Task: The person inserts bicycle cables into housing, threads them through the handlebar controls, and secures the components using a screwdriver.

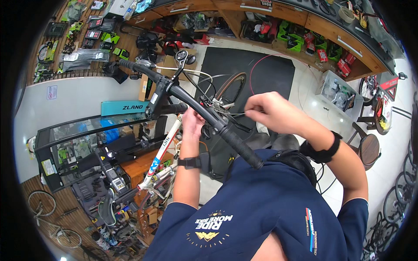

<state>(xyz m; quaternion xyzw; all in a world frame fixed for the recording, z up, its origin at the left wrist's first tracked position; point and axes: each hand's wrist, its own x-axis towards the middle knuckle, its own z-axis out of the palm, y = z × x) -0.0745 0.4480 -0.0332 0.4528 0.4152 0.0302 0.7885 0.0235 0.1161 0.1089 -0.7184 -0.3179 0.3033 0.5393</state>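
Observation:
A bicycle with a white, red and blue frame [162, 153] stands in front of me, its black flat handlebar [198, 106] crossing the view at a slant. My left hand [191, 125] is behind the bar, close to the front of the frame. Its fingers are bent and partly hidden, so what they grip is unclear. To the right of the bar, my right hand [271, 112] is raised with its fingers pinched. A thin pale cable [234, 114] runs to those fingertips from the metal brake parts [216, 104]. Below the bar is the front wheel [233, 89].
A black mat [265, 71] lies on the floor under the wheel. Wooden cabinets [285, 17] with boxed goods line the far side. A glass display case [93, 135] stands left. To the right are a clear bin [337, 93] and a round stool [369, 150]. A red cable [254, 69] loops over the mat.

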